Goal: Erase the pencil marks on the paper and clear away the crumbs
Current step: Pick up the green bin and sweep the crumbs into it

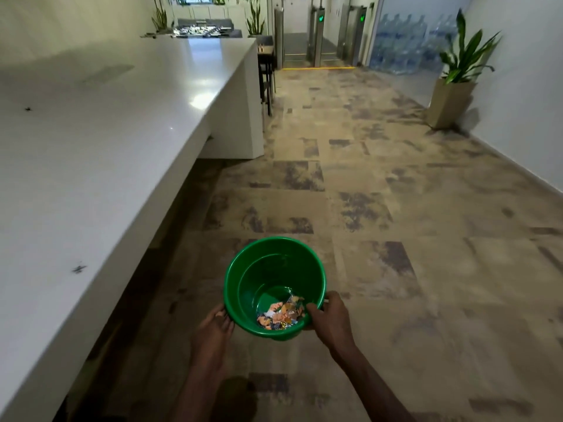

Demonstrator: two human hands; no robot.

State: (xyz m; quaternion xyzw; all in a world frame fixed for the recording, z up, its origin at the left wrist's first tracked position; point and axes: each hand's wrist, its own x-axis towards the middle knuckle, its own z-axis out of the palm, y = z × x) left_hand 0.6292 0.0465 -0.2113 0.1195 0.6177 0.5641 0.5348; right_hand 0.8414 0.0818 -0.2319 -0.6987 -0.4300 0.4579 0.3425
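Note:
A green plastic bucket (243, 278) is held above the carpet in front of me, tilted toward me. At its bottom lies a small heap of coloured scraps (281, 315). My left hand (214, 327) presses flat against the bucket's left outer wall. My right hand (329, 313) grips the right rim, thumb inside and fingers outside. No paper, eraser or pencil is in view.
A long white counter (106, 132) runs along the left, with two small dark specks on it. Patterned carpet (380, 223) stretches ahead to turnstile gates (320, 38). A potted plant (454, 86) stands by the right wall, water bottles behind it.

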